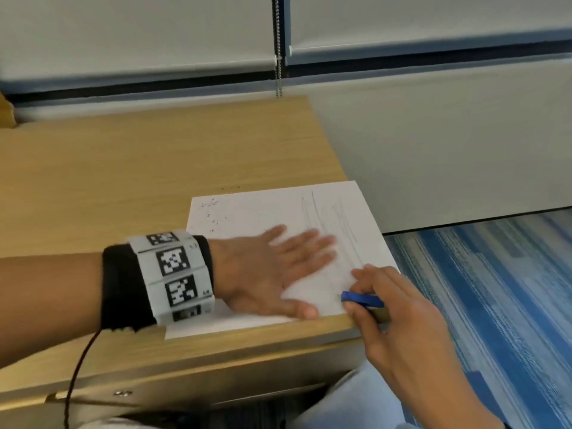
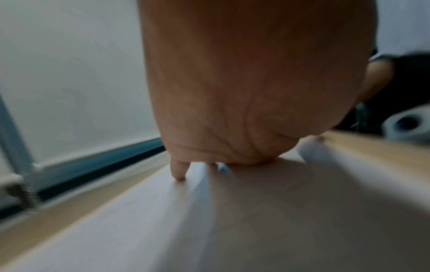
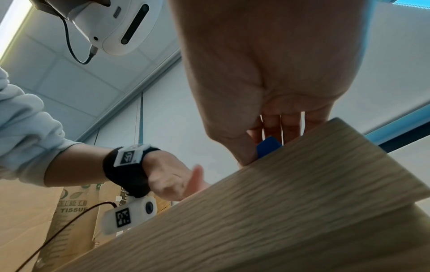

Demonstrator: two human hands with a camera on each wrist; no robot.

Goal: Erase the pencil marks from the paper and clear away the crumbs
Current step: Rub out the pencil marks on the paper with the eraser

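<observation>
Head view: paper (image 1: 247,212) lies at lower centre on the tabletop (image 1: 93,181), thin and easily creased. Left hand (image 1: 272,267) presses it flat, fingers straight. Right hand (image 1: 399,308) pinches the blue eraser (image 1: 362,299) (small, probably stiff) at the sheet's lower edge.

A light wood-grain table (image 1: 130,168) fills the left half of the frame. Pale roller blinds (image 1: 123,29) span the top, a bead chain (image 1: 278,44) hanging between them. A grey-white wall (image 1: 448,144) stands at right; blue striped carpet (image 1: 501,305) fills the lower right.
</observation>
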